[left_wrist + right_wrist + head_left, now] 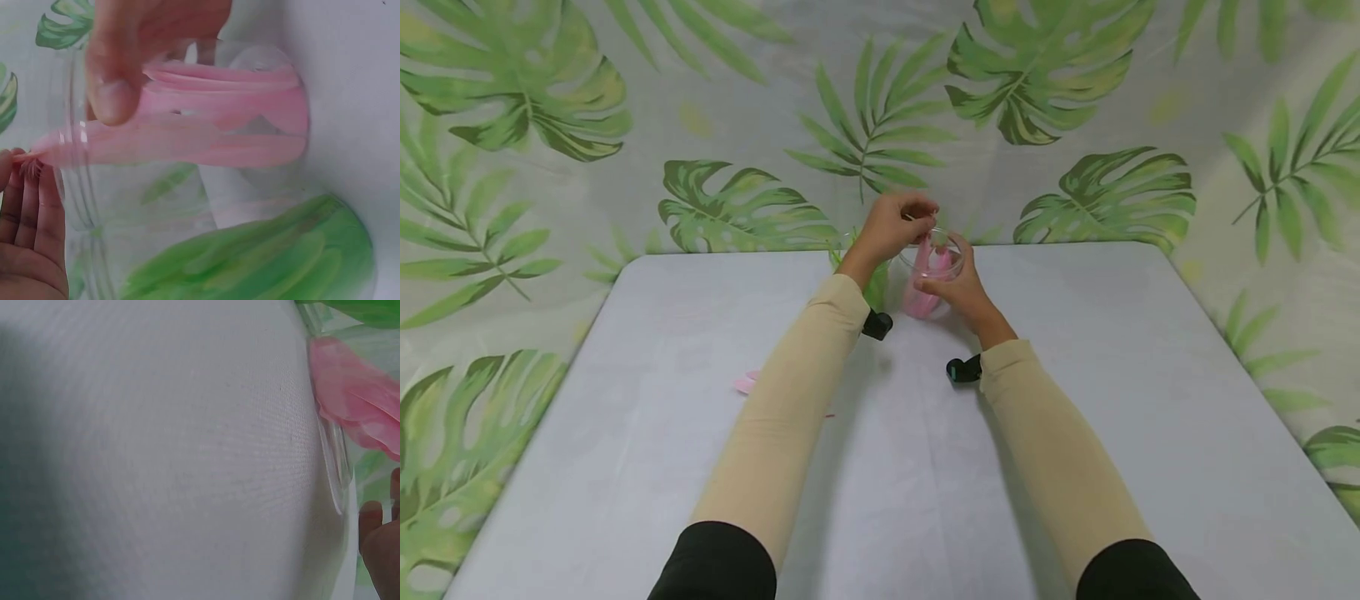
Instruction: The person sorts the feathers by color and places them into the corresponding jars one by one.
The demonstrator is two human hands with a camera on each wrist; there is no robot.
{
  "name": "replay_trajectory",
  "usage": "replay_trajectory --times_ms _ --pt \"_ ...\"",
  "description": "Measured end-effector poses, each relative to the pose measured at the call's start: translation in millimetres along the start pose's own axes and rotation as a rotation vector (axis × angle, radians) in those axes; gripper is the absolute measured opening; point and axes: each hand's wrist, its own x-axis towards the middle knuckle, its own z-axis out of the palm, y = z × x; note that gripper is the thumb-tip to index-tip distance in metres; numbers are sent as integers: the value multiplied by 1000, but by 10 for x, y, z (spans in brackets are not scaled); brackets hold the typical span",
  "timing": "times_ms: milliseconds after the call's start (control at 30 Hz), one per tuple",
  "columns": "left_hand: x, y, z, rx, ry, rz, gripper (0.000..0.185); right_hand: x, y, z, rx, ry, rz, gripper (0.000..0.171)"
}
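Jar [931,279] stands upright near the far edge of the bench [1150,400], clear glass, pink feathers [922,287] inside. Right hand [958,287] wraps the jar's side: thumb and fingers curled round the wall, grip closed on the jar. Left hand [891,225] sits above the rim, fingertips pinched together on a thin feather stem at the jar mouth; grip closed on that feather.

Left wrist view: feathers [225,134] lie along the jar [81,187] wall with their quill ends out past the rim, just by the left fingers [31,219]; a thumb [112,81] of the other hand presses the glass over the feathers. Green feathers [262,262] show through the glass behind.

Right wrist view: mostly bench cloth [175,450]; jar edge [334,469] and pink feathers [356,412] at right, a fingertip [375,544] against the glass.

Loose pink feather [747,383] lies on the bench beside the left forearm, well apart from the jar. Green feathers [874,287] stand just left of the jar, partly hidden by the left wrist.
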Motion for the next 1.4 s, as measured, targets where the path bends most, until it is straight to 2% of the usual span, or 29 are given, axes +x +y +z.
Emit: replay_trajectory --times_ms 333,667,867,1267,1400 --pt "-27 -57 -37 -49 -39 -39 24 19 -29 -15 0 -11 48 104" --pt "-14 -55 -37 -43 -51 -67 25 -171 -292 5 -9 -36 70 103" --pt "-12 -62 -34 -19 -59 -79 26 -187 -307 16 -4 -33 56 102" --pt "-40 -62 -31 29 -69 -63 26 -144 -247 7 17 -41 48 104" --pt "-45 -35 -47 76 -81 -67 29 -136 -239 2 21 -44 39 104"
